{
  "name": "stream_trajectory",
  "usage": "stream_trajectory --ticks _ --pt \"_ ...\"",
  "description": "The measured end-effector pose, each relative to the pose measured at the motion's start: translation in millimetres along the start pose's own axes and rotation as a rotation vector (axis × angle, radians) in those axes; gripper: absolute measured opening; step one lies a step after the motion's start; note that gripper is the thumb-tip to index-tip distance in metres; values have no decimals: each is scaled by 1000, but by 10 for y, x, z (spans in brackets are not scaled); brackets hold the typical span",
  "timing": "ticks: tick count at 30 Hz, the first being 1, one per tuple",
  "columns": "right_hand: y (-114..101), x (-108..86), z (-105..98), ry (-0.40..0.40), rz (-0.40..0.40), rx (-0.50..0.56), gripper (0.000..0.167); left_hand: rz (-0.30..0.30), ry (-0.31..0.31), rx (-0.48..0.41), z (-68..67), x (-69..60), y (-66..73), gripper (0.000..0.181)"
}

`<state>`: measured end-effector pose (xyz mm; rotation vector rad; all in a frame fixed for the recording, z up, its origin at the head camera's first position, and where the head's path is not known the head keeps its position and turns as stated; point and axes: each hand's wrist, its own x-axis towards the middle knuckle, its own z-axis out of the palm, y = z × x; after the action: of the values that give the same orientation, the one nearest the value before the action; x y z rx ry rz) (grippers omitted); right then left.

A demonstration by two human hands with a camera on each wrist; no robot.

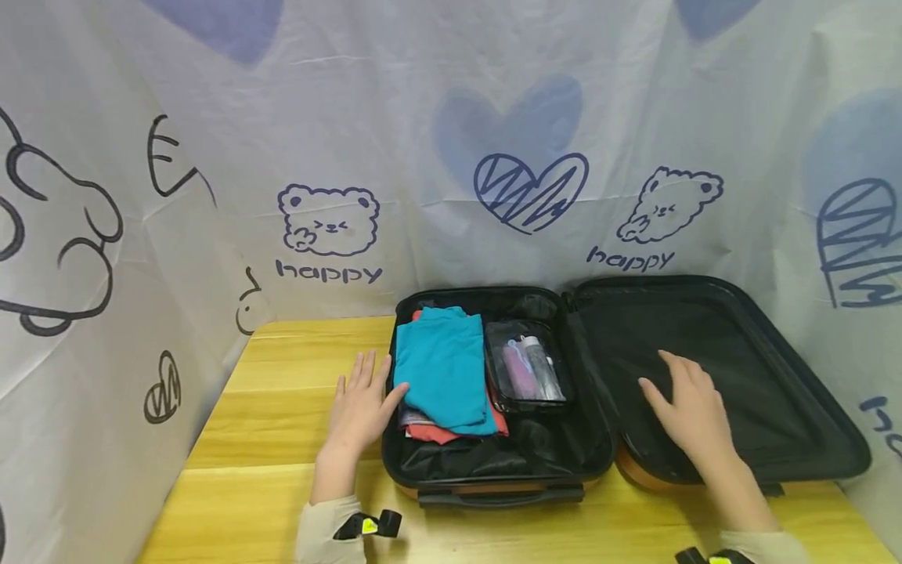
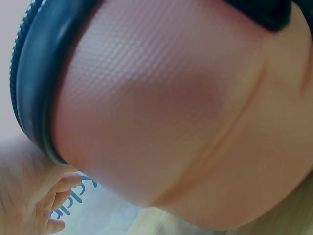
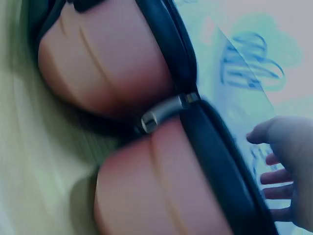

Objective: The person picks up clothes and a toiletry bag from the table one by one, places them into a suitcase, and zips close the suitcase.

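An orange suitcase with a black lining lies unfolded, its packed half [image 1: 564,462] on the left and its lid half [image 1: 768,415] on the right. In the packed half, a folded teal garment [image 1: 444,368] rests on coral-coloured cloth [image 1: 433,433]. To its right is a see-through black-edged case [image 1: 497,376] holding a pinkish item [image 1: 520,370] and a clear bottle [image 1: 543,368]. My left hand [image 1: 358,411] is at the suitcase's left rim, fingers extended, thumb over the edge. Over the lid half hovers my right hand [image 1: 690,407], fingers loosely spread and holding nothing.
The suitcase stands on a yellow wooden table [image 1: 247,439]. Behind it hangs a white curtain [image 1: 423,141] printed with bears and hearts. A black carry handle [image 1: 502,497] is on the suitcase's near side. A hinge [image 3: 164,112] joins the halves.
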<state>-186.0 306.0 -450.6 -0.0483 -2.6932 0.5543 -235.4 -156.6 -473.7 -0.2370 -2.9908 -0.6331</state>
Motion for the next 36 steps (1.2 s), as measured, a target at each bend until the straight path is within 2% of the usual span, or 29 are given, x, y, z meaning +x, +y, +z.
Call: stream_trajectory --ticks 3,10,13,16,20,22,26,29,32,36 --pt "155 -180 -96 113 72 -11 56 1 -4 4 -6 0 -4 70" --pt "442 -501 -242 241 268 -51 56 8 0 16 -13 8 -12 71" --pt "561 -623 -251 313 318 -30 56 5 -2 12 -18 12 -12 71" --pt "673 -738 -235 351 347 -17 65 5 -4 15 -21 12 -10 70" --pt "775 -878 -209 328 433 24 81 7 -10 26 -23 12 -7 73" --pt "794 -937 -195 297 536 64 87 11 -10 37 -20 14 -9 75" --pt "804 -1008 -162 206 794 174 105 25 -11 76 -24 18 -5 79" --pt "831 -1016 -132 154 917 258 111 38 -23 104 -36 16 14 80" --pt "879 -988 -118 106 988 335 104 47 -33 119 -38 20 28 80" --pt "908 -960 -116 112 1014 439 95 45 -39 117 -22 27 22 82"
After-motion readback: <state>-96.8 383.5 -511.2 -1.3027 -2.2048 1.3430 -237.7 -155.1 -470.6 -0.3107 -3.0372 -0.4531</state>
